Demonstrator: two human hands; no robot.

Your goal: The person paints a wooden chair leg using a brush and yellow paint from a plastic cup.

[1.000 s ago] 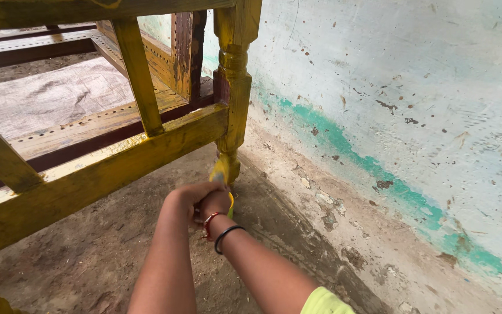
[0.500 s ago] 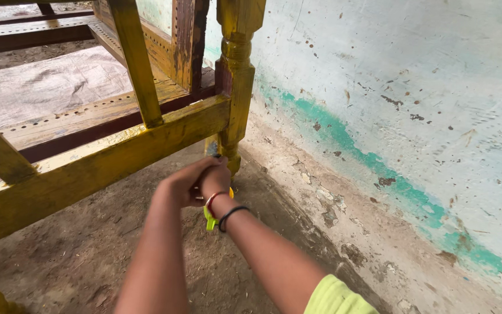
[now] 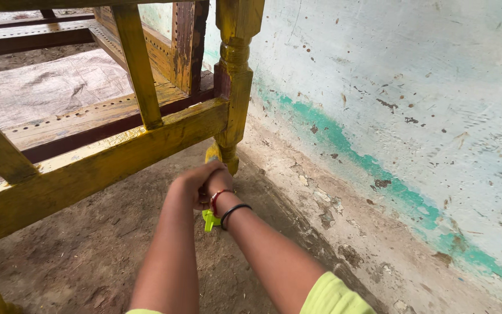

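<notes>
Together, both hands (image 3: 201,183) grip a yellow-green brush (image 3: 210,220) against the furniture leg (image 3: 228,154).

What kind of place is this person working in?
Probably a plain yard or work corner of a house, not a fitted workshop: a bare dirt floor, a stained whitewashed wall with a flaking green band, and a wooden furniture frame part-coated in yellow paint.

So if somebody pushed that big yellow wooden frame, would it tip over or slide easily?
Probably neither. The wooden frame is built from thick rails and a stout turned leg, so it looks heavy and stiff. It spreads wide and low over the dirt floor, so tipping seems unlikely. Its paint looks glossy, maybe wet and slippery.
</notes>
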